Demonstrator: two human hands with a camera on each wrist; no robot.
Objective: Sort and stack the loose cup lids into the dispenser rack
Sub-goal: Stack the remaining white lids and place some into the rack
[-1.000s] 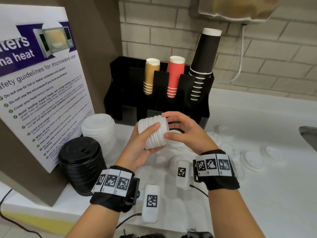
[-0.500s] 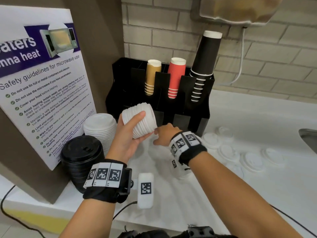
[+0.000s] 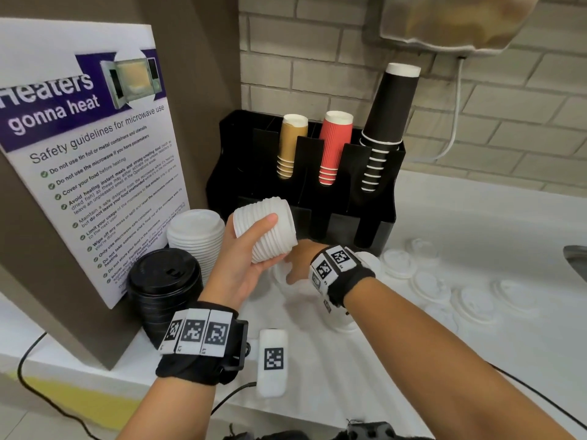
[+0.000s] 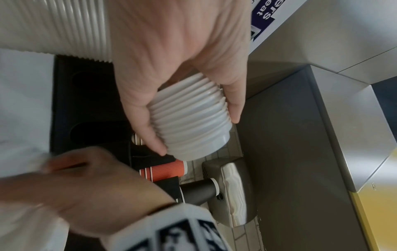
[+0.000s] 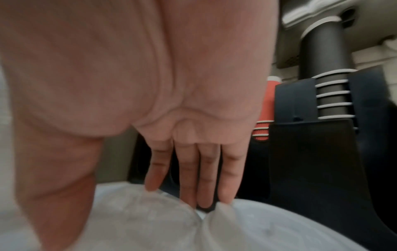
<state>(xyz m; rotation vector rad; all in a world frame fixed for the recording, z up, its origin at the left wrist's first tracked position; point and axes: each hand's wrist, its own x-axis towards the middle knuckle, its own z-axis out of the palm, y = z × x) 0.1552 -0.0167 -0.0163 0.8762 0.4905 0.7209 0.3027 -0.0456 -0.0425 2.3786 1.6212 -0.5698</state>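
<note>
As rack [image 3: 305,198] stands behind, loose lids [image 3: 428,285] nearby

left wrist band [image 3: 200,347]: black, 3 black-and-white marker tags | right wrist band [image 3: 341,274]: black, same tags | forearms bare

Head view overhead; wrist views close; shared rack [image 3: 305,185].

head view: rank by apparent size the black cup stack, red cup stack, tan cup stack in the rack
1. black cup stack, clearly the tallest and widest
2. red cup stack
3. tan cup stack, only slightly smaller than the red; all sit at a similar distance.
</note>
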